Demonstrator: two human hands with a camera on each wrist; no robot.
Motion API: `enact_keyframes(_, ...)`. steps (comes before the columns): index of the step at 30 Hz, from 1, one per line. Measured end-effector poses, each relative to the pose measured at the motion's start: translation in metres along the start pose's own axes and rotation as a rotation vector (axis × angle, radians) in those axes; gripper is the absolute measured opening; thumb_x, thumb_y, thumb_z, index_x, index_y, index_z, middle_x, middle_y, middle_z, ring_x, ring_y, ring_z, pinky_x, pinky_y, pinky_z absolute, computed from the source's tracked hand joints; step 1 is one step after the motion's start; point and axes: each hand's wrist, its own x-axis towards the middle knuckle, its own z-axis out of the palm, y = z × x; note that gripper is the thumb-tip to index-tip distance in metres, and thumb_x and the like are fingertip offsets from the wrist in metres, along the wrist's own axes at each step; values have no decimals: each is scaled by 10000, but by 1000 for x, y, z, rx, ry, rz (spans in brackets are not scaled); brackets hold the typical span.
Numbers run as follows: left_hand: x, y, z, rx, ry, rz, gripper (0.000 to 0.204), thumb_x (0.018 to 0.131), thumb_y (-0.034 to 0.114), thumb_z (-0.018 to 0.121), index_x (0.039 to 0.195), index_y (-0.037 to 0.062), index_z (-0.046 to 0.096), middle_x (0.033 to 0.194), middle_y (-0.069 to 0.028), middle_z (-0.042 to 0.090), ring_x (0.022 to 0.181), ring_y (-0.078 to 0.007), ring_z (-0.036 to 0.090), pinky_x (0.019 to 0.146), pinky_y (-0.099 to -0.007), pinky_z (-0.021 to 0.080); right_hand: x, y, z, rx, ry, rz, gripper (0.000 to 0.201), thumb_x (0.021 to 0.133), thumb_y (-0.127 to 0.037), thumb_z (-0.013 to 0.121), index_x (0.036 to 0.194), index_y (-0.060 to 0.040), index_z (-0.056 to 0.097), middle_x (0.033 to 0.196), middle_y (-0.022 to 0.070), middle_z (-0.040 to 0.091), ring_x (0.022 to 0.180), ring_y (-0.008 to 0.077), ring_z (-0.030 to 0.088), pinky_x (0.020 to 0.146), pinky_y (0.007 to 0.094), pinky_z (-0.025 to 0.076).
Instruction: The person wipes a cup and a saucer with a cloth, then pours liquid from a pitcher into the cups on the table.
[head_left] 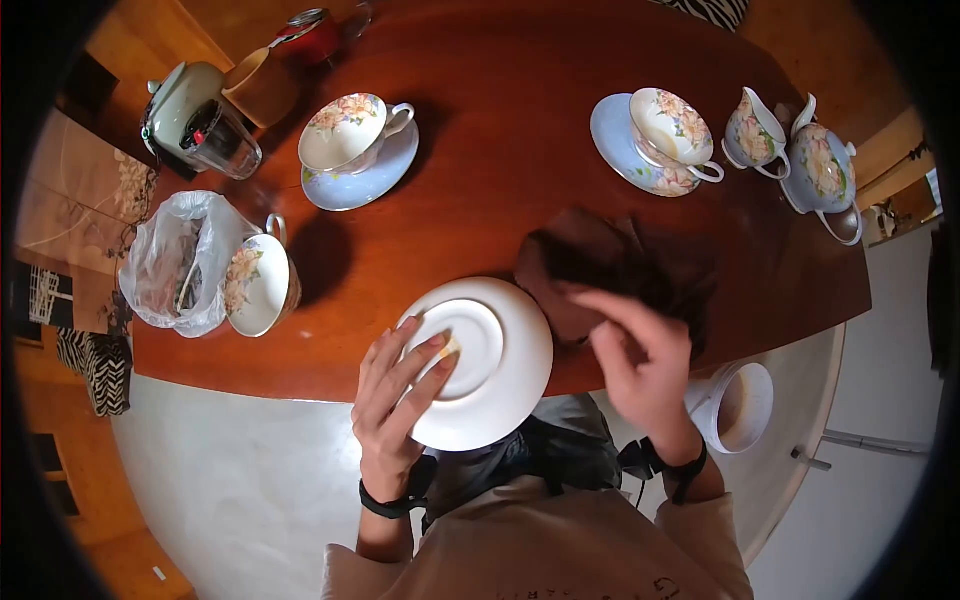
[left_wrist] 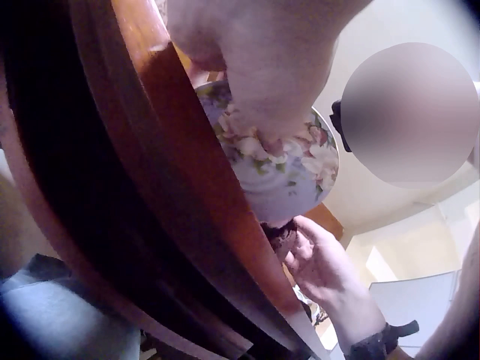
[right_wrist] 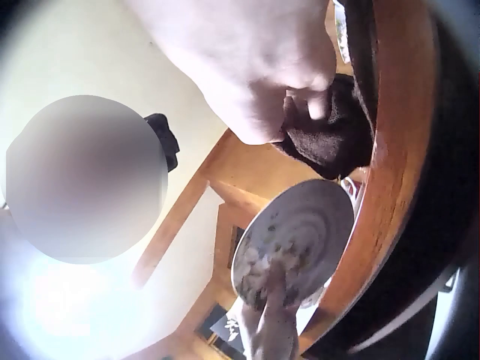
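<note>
A saucer (head_left: 520, 350) is held at the table's front edge with its white underside and foot ring up in the head view. The left hand (head_left: 395, 400) grips it, fingers across the underside; its flowered face (left_wrist: 285, 187) shows in the left wrist view, with the thumb against that face in the right wrist view. To the right, the right hand (head_left: 645, 365) pinches a dark brown cloth (head_left: 575, 260) that lies bunched on the table. In the right wrist view the cloth (right_wrist: 330, 139) hangs from the curled fingers, apart from the saucer.
Flowered cups on blue saucers (head_left: 365, 190) (head_left: 620, 150) stand at the back. A cup (head_left: 262, 290) lies tilted by a plastic bag (head_left: 175, 260) at left. Glass jar (head_left: 228, 145), wooden cup (head_left: 260, 88), creamer (head_left: 752, 132) and teapot (head_left: 822, 170) stand farther out; a white bucket (head_left: 743, 407) is below right.
</note>
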Motion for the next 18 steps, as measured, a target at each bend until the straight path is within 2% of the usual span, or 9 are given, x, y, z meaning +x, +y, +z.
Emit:
enact_keyframes(1, 0, 0, 0, -12, 12, -13, 171, 850, 94, 680, 999, 47, 748, 1118, -124, 732, 1199, -379, 639, 976, -515, 502, -2, 2, 3, -11, -59, -134, 297, 880, 50, 625, 1161, -4, 703, 1068, 119, 741, 951, 201, 738, 813, 290, 576)
enact_keyframes(2, 1, 0, 0, -24, 24, -28, 167, 850, 95, 681, 994, 43, 746, 1116, -125, 732, 1198, -380, 639, 977, -518, 501, -2, 5, 6, -62, -171, -301, 361, 838, 83, 637, 1187, 8, 691, 1262, 171, 677, 1204, 312, 651, 969, 374, 551)
enact_keyframes(5, 1, -2, 0, -13, 27, -2, 168, 845, 101, 689, 989, 29, 738, 1103, -130, 734, 1187, -386, 644, 974, -525, 503, -3, 18, 7, -180, -214, -465, 407, 824, 85, 644, 1225, 14, 672, 1305, 167, 646, 1236, 310, 623, 989, 386, 550)
enact_keyframes(8, -3, -3, 4, -74, 84, -26, 183, 835, 107, 698, 993, 19, 731, 1089, -142, 735, 1176, -391, 651, 966, -533, 513, -2, 22, 5, -386, -177, -317, 400, 831, 70, 637, 1221, -6, 681, 1284, 150, 657, 1210, 309, 637, 988, 392, 547)
enact_keyframes(11, -5, 0, 3, -176, 130, -94, 201, 821, 106, 709, 1001, 17, 729, 1082, -153, 735, 1177, -395, 651, 971, -546, 519, 1, 20, 9, -520, -206, -378, 392, 834, 62, 631, 1215, -15, 685, 1258, 147, 665, 1185, 319, 645, 975, 397, 549)
enact_keyframes(12, -6, 1, 3, -209, 142, -120, 208, 816, 104, 713, 1004, 18, 729, 1081, -157, 735, 1179, -397, 649, 975, -552, 519, 3, 20, 10, -476, -170, -363, 389, 838, 68, 632, 1212, -25, 686, 1218, 151, 682, 1163, 321, 654, 952, 399, 555)
enact_keyframes(15, -8, -6, -1, -177, 44, -10, 215, 805, 94, 722, 1005, 18, 731, 1096, -155, 732, 1199, -407, 636, 994, -571, 514, 5, 25, 5, -387, -113, -290, 375, 858, 70, 620, 1216, -26, 682, 1190, 162, 692, 1130, 323, 667, 926, 394, 565)
enact_keyframes(16, -8, -6, -3, -190, 23, -31, 219, 800, 96, 727, 1005, 21, 734, 1116, -148, 729, 1225, -416, 618, 1020, -588, 494, 3, 23, 4, -300, -83, -193, 349, 898, 60, 604, 1226, -31, 678, 1163, 170, 703, 1064, 313, 697, 884, 376, 573)
enact_keyframes(18, -10, -6, -3, -177, 22, -59, 230, 789, 116, 741, 1006, 38, 739, 1140, -129, 726, 1255, -423, 594, 1052, -606, 459, 3, 20, 2, -228, -61, -126, 327, 921, 41, 598, 1231, -28, 675, 1160, 175, 705, 1031, 312, 710, 863, 362, 572)
